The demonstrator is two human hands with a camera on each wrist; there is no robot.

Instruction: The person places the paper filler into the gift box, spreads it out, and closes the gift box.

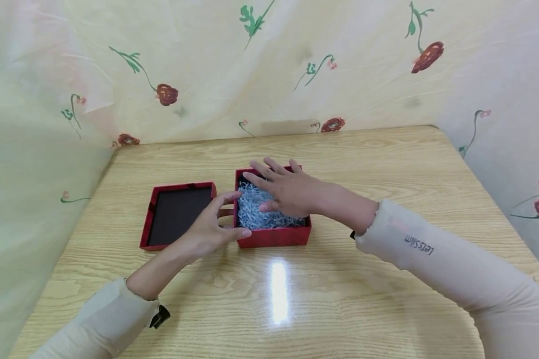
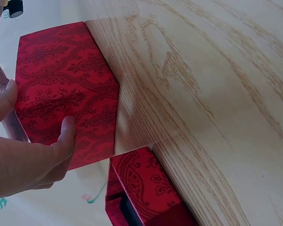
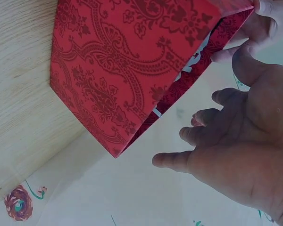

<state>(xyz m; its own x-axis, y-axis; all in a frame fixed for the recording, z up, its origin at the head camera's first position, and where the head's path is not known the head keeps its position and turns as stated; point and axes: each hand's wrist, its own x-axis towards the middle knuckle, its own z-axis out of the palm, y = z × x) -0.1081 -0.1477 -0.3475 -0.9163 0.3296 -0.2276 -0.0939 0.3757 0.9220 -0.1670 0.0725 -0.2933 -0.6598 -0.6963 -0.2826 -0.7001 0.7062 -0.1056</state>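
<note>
A red patterned box (image 1: 274, 238) stands on the table, filled with pale blue shredded paper (image 1: 251, 207). At the box's left side my left hand (image 1: 208, 229) grips it, with the thumb at the front left corner and the fingers curved along the left wall. My right hand (image 1: 292, 192) is spread palm down over the shredded paper, fingers apart. In the right wrist view the right palm (image 3: 245, 136) faces the box's opening with nothing held; contact with the paper cannot be told. The left wrist view shows the left hand (image 2: 33, 155) against the patterned wall.
Left of the box lies its matching red lid (image 1: 145, 234), dark inside facing up. The wooden table (image 1: 364, 309) reaches a flowered curtain (image 1: 215, 89) at the back and sides. A bright light reflection lies on the wood in front of the box.
</note>
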